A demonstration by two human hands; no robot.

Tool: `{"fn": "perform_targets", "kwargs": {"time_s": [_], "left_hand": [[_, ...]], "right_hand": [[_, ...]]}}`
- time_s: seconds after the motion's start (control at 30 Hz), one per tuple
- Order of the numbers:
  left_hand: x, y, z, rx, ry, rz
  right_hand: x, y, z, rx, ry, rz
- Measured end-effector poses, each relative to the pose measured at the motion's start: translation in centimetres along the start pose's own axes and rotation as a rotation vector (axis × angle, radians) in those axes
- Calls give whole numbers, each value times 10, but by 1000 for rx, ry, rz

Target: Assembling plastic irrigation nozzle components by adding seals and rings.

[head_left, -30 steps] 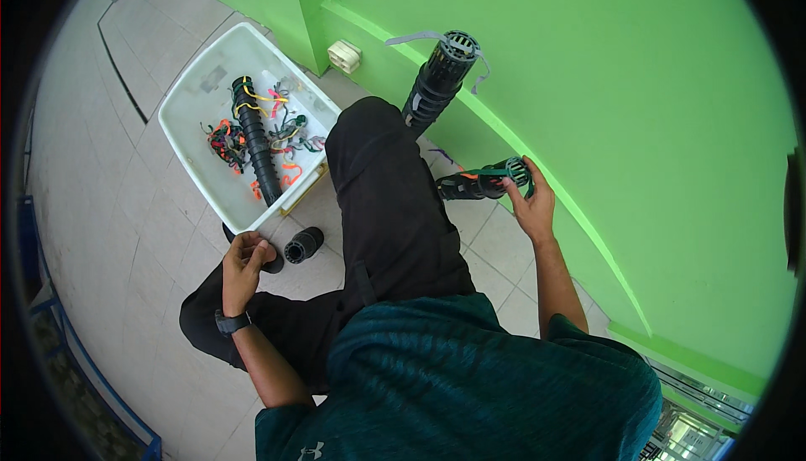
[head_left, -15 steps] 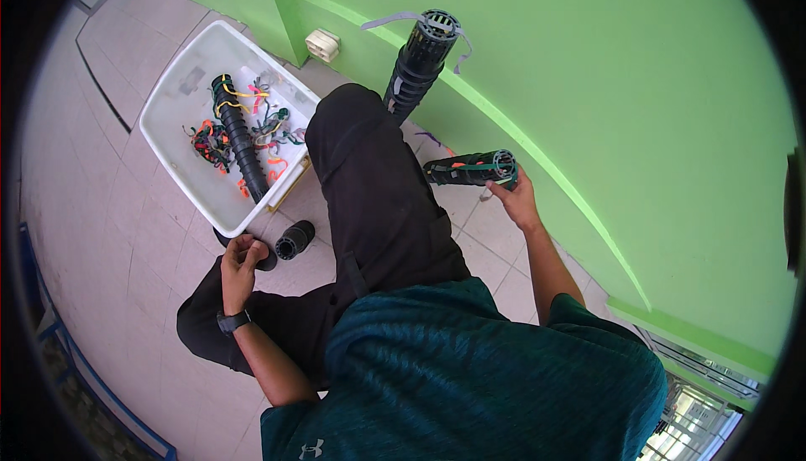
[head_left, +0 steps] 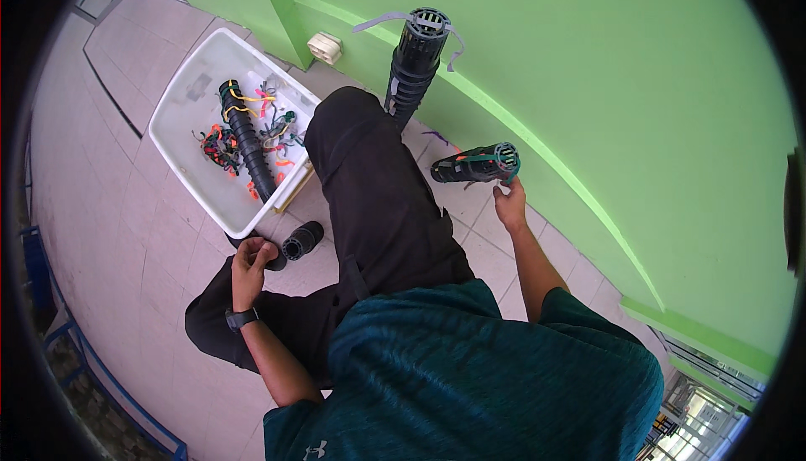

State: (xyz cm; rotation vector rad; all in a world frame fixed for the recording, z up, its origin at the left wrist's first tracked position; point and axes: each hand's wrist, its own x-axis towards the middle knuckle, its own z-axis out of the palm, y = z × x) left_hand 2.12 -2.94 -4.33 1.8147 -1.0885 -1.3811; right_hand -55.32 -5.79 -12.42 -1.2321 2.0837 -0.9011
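Note:
Close to the green wall, a black slotted plastic tube point(head_left: 470, 165) stands tilted in view, with a green strap point(head_left: 514, 177) across its end. My right hand point(head_left: 511, 204) is at the rim of that tube, fingers closed where the strap hangs down. My left hand point(head_left: 249, 264) is curled over my bent leg beside my foot, thumb against fingers; whatever it may hold is hidden. A short black slotted tube point(head_left: 303, 241) lies on the floor just right of it. Beyond my knee rises a taller black ribbed tube point(head_left: 413, 66), a grey strap point(head_left: 382, 22) over its top.
A white plastic tub point(head_left: 180, 154) at the left holds a long black ribbed tube point(head_left: 248, 146) and tangled coloured straps point(head_left: 221, 149). The green wall point(head_left: 621, 100) runs along the right, with a white socket box point(head_left: 325, 48). Blue metal rails point(head_left: 80, 335) show at the lower left.
My right hand has shifted from gripping the tube's rim to just below it, by the green strap. The tube's end is tipped up more. My left hand stays beside my foot.

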Motion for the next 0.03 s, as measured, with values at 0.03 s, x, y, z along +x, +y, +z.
{"fn": "perform_targets", "kwargs": {"time_s": [0.03], "left_hand": [[1,-2,-1,-15,-17,5]], "right_hand": [[1,3,0,31,-51,69]]}}
